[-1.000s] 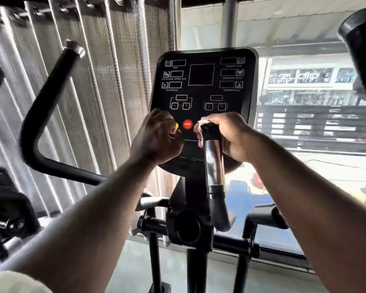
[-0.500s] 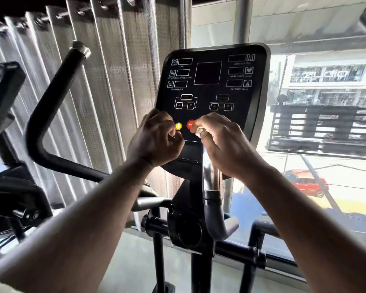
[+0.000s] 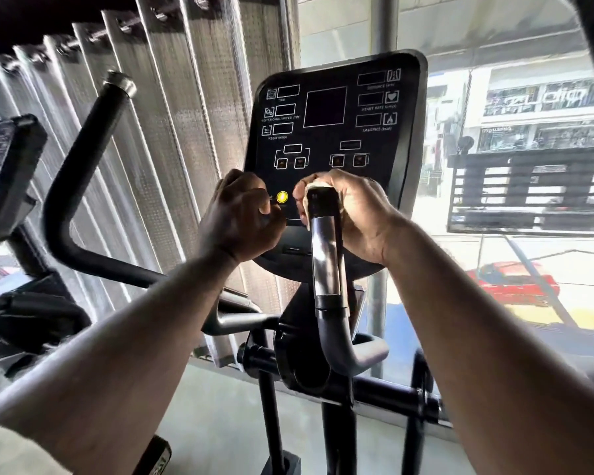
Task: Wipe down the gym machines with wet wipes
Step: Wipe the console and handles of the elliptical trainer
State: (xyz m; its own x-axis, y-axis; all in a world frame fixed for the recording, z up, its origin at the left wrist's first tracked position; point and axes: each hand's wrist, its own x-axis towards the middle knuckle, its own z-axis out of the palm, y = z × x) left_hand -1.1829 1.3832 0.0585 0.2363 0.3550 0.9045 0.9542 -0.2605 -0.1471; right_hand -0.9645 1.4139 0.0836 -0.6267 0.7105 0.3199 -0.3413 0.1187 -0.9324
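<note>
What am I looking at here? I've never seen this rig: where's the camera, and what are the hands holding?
This is one view, from a camera worn on the person's head, looking forward and down. No robot: two bare hands. Ahead stands a gym machine with a dark console, screens blank, and a lit yellow button. An upright handle with a shiny metal band rises before it. The right hand wraps the handle's top, a white wet wipe pressed under it. The left hand is curled at the console's lower left; whether it holds anything is hidden. On the left hang blinds, on the right a street window.
</note>
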